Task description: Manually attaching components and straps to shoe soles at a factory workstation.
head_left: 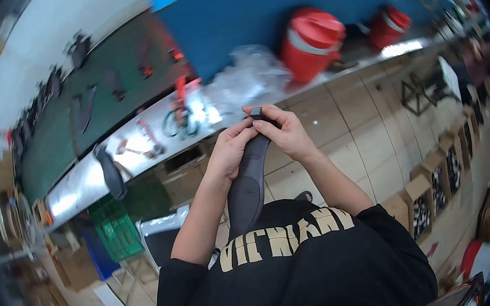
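While both hands grip it at chest height, the dark curved part (247,183) is mid-fitting: left hand (228,152) wraps it, right hand (285,133) pinches its small end cap (256,113). Next move probably needs firm thumb pressure.

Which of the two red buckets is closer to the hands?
The larger red plastic bucket with a lid, just beyond the clear plastic bag, is closer. The smaller-looking red bucket sits farther to the right.

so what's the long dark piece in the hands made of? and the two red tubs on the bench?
Long dark piece: looks like matte black moulded plastic or rubber; smooth, curved, dull sheen, no weave visible. Both hands, left hand and right hand, pinch its top end. Red tubs: probably glossy plastic, with light highlights on the lids.
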Tool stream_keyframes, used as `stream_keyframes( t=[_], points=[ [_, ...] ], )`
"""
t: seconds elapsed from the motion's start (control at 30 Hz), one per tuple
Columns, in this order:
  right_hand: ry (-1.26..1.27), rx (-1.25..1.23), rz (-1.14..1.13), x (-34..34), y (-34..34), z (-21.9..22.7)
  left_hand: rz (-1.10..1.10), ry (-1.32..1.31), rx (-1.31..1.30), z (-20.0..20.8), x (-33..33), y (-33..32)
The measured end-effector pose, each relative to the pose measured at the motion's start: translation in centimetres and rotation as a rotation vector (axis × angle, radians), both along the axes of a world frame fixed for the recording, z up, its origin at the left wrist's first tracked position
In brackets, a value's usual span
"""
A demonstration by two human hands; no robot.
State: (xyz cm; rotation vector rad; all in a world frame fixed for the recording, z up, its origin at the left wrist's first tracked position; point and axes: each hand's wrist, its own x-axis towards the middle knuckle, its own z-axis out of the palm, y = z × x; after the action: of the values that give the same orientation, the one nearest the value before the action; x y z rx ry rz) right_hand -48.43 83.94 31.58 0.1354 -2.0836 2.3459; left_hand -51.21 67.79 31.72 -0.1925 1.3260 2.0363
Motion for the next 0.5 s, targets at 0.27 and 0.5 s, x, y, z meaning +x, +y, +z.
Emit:
stream_keyframes(
  t=[0.27, 0.5],
  points=[
    [0.013, 0.076, -0.359, 15.1, 21.4, -0.2, -0.316, -0.158, 0.044, 1.1, 9.6, 24.1],
    [-0.055, 0.147, -0.735, 26.1, 35.5, -0.2, -0.626, -0.141, -0.025, 0.3, 16.6, 41.8]
  ],
)
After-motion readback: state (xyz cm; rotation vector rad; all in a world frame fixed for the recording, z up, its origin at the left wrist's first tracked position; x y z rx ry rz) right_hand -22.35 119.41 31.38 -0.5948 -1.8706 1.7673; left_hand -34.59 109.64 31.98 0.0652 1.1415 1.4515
